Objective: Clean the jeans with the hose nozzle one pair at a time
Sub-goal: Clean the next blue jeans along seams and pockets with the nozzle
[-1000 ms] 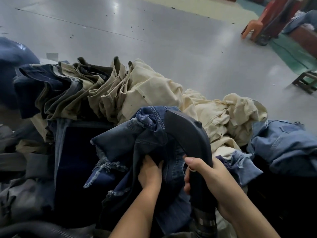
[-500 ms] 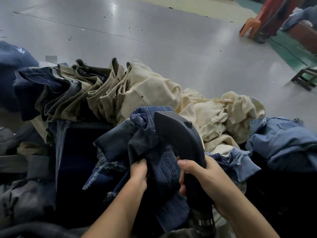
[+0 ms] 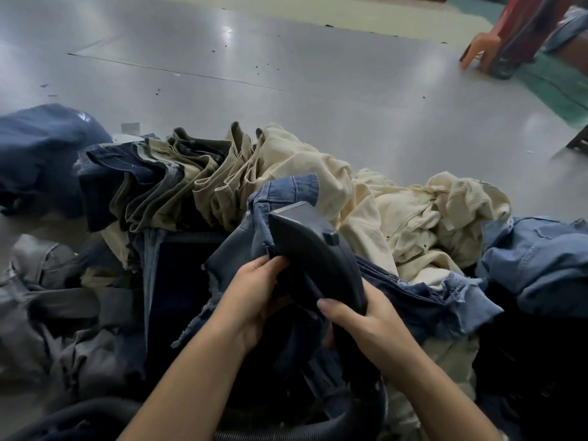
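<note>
The right hand [image 3: 366, 323] is gripping the neck of a dark nozzle [image 3: 313, 249], thumb lying across the front and fingers curling behind it. The nozzle is smooth, hard plastic, widening to a flat wedge-shaped head with a small square nub on its side; no brand or writing is showing on it. The left hand [image 3: 254, 291] is holding a fold of the blue jeans [image 3: 280, 198] just beside the nozzle, its fingers curling into the cloth. The jeans are bunching around the nozzle head, dark denim with a paler, stitched waistband at the top and frayed, ragged hems [image 3: 464, 297] trailing to the right. A ribbed dark hose [image 3: 79, 418] is running along the bottom edge. Behind the hands a heap of clothes is lying: crumpled cream trousers [image 3: 397, 218] with small studs, a row of folded khaki and olive trousers [image 3: 206, 179] standing on edge, dark navy jeans [image 3: 111, 173] at their left, grey trousers [image 3: 47, 297] at the far left, and pale blue jeans [image 3: 534, 249] at the right. No labels are legible anywhere. Beyond the heap, a smooth, glossy grey floor [image 3: 286, 58] is reflecting light, speckled with dark bits. An orange plastic chair [image 3: 477, 49] is standing at the upper right, blurred.
</note>
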`<control>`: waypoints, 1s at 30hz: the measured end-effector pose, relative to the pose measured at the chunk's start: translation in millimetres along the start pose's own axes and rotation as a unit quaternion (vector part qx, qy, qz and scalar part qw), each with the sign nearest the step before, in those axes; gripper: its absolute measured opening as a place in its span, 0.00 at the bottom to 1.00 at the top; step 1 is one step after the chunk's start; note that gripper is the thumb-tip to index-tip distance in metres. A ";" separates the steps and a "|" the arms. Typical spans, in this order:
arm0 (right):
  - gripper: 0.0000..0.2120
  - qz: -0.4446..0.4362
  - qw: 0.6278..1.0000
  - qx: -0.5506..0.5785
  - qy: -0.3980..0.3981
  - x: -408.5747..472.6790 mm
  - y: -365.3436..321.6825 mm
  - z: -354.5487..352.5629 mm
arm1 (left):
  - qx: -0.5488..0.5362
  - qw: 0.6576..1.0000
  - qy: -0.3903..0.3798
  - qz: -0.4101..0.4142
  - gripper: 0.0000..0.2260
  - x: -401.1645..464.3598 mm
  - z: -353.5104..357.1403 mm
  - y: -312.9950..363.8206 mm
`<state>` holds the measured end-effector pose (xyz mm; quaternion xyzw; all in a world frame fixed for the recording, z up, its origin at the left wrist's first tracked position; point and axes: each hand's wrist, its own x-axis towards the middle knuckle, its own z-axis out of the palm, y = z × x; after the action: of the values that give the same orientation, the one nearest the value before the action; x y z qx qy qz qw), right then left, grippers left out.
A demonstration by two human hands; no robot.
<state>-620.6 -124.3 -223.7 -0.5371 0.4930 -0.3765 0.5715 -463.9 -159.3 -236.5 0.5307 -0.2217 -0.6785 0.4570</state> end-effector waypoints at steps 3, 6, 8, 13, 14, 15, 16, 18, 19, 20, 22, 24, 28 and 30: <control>0.02 -0.011 0.999 0.024 0.019 1.9 0.4 2.8 | -0.006 0.999 -0.042 -0.020 0.11 -13.4 -3.8 1.3; 0.04 -0.032 0.997 0.029 0.068 7.6 0.0 5.2 | -0.031 0.994 -0.098 -0.034 0.10 -20.6 -8.6 -1.7; 0.05 -0.025 0.990 0.081 0.112 11.8 -3.7 3.0 | -0.054 0.989 -0.135 -0.040 0.10 -23.1 -15.5 -0.4; 0.04 -0.003 0.982 0.128 0.140 17.3 -17.5 -7.1 | -0.124 0.967 -0.211 -0.071 0.23 -21.9 -22.8 3.3; 0.05 -0.002 0.981 0.132 0.139 18.9 -18.4 -7.9 | -0.140 0.959 -0.237 -0.075 0.23 -22.4 -21.7 5.0; 0.07 0.001 0.981 0.139 0.138 20.7 -18.8 -8.0 | -0.154 0.950 -0.262 -0.073 0.22 -22.5 -21.1 6.1; 0.10 0.004 0.980 0.145 0.133 22.2 -19.4 -7.6 | -0.168 0.942 -0.281 -0.067 0.21 -22.2 -21.5 6.5; 0.14 0.006 0.982 0.143 0.123 25.1 -20.3 -5.1 | -0.197 0.937 -0.286 -0.047 0.17 -21.9 -21.6 8.0; 0.15 0.008 0.983 0.138 0.121 26.7 -19.7 -4.0 | -0.210 0.937 -0.278 -0.039 0.16 -21.4 -20.9 8.1; 0.14 0.011 0.983 0.134 0.122 28.3 -18.3 -3.2 | -0.221 0.937 -0.268 -0.037 0.16 -20.0 -19.7 7.4; 0.14 0.019 0.983 0.130 0.126 30.8 -13.8 -3.1 | -0.225 0.941 -0.247 -0.046 0.19 -18.6 -16.9 4.8; 0.14 0.030 0.985 0.119 0.123 31.2 -7.7 -4.9 | -0.222 0.948 -0.221 -0.051 0.18 -16.3 -15.8 1.2; 0.20 0.020 0.990 0.074 0.121 22.3 -7.3 -12.3 | -0.201 0.967 -0.155 -0.020 0.21 -8.0 -18.0 6.6; 0.21 -0.005 0.991 0.060 0.121 11.6 -14.8 -17.5 | -0.187 0.978 -0.098 0.004 0.24 -4.7 -16.8 11.2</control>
<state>-633.5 -141.8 -209.9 -0.4545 0.5322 -0.4706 0.5373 -444.0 -157.6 -231.0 0.3661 -0.1372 -0.7548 0.5268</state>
